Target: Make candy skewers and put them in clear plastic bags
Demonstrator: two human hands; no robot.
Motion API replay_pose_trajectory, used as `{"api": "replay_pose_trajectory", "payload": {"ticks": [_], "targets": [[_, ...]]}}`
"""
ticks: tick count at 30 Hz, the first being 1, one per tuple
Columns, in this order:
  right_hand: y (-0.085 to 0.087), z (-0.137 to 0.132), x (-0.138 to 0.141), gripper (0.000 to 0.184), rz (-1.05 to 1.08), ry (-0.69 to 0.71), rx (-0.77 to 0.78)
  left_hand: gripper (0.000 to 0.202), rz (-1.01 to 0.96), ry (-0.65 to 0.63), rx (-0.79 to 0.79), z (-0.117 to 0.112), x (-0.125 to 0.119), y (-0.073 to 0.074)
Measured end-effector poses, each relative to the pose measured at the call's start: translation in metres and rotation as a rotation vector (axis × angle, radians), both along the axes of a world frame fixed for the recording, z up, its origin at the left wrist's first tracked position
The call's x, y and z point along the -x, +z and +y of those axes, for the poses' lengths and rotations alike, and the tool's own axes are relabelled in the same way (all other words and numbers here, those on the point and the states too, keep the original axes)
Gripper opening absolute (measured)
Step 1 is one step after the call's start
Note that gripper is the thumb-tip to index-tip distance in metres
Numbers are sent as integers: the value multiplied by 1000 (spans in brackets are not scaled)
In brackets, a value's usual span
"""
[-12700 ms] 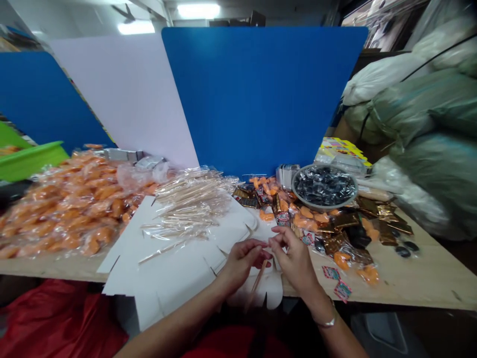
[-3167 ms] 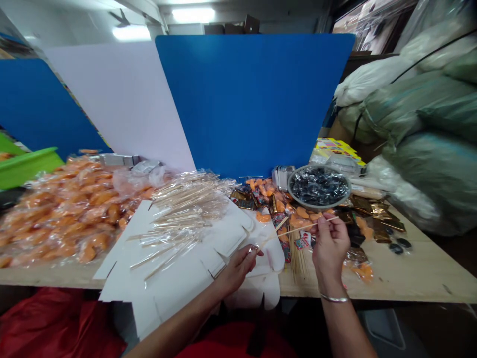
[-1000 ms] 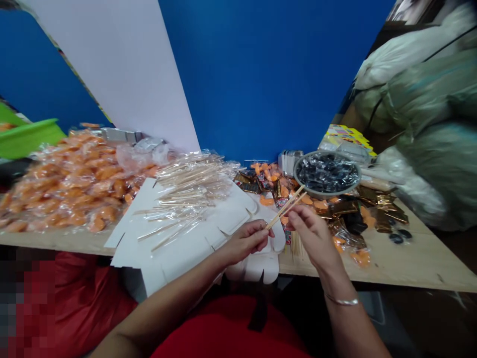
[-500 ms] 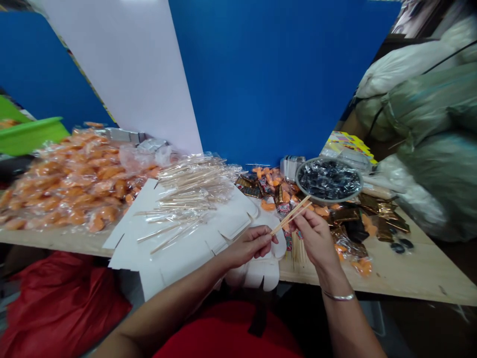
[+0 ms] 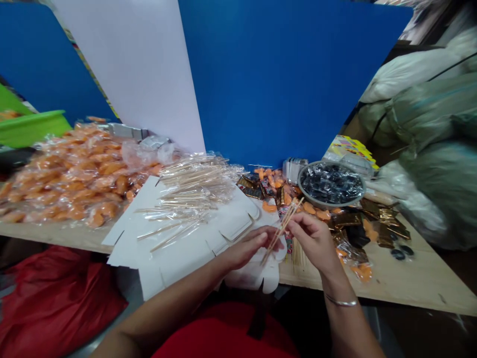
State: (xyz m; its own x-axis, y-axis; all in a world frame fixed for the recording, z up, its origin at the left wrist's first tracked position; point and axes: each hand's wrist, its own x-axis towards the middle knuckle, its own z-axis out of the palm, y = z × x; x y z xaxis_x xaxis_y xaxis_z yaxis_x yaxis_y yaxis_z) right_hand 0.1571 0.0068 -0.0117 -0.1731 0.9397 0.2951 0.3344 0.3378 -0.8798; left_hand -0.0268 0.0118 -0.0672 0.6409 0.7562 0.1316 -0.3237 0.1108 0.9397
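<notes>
A few thin wooden sticks (image 5: 278,237) are pinched between the thumb and fingers of my right hand (image 5: 315,239). They slant across the front of my left hand (image 5: 249,247), whose fingers are stretched out and not wrapped round them. More loose sticks (image 5: 298,253) lie at the table edge under my right hand. To the left, a heap of clear-wrapped sticks (image 5: 192,186) rests on flat white cardboard (image 5: 179,261). Part of that cardboard is hidden by my left forearm.
Bagged orange pieces (image 5: 85,174) pile up on the left beside a green basin (image 5: 33,129). A grey bowl (image 5: 331,204) of dark wrapped pieces stands behind my right hand, among brown packets (image 5: 346,219). A blue board (image 5: 283,79) rises behind the table (image 5: 421,283).
The sticks have swung steeper, their lower ends now reaching below my left hand. My left fingers have loosened from their pinch and straightened. My right hand keeps its hold.
</notes>
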Motion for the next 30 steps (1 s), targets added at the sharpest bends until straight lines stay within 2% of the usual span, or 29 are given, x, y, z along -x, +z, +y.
{"api": "replay_pose_trajectory", "payload": {"ticks": [3, 6, 8, 10, 13, 15, 19, 21, 24, 25, 27, 30], "targets": [[11, -5, 1, 16, -217, -46, -60, 54, -68, -12, -40, 1, 2, 0], [12, -6, 1, 19, -187, -1, 38, 60, -49, -35, -55, -1, 1, 2], [9, -5, 1, 21, -111, 14, 100, 51, -12, 26, -53, -3, -2, 6], [4, -4, 3, 23, -46, 13, 135, 35, 27, 151, -41, -6, -8, 13], [0, -3, 7, 23, 9, -18, 147, 27, 55, 336, -39, -7, -16, 26], [-2, -3, 11, 23, 54, -24, 142, 28, 35, 382, -2, -7, -20, 32], [-5, -2, 17, 23, 98, -67, 120, 30, 15, 377, 95, -4, -20, 35], [-7, -3, 20, 21, 37, -160, 48, 31, 28, 377, 128, -2, -18, 34], [-6, -5, 24, 13, -161, -295, -227, 33, 41, 379, 173, 1, -16, 33], [-6, -6, 24, 14, -240, -286, -321, 33, 47, 372, 168, 2, -15, 33], [-3, -4, 21, 20, -392, -176, -433, 32, 71, 356, 117, 3, -15, 34], [3, 2, 11, 23, -546, -43, -468, 28, 153, 341, -32, 3, -14, 36]]}}
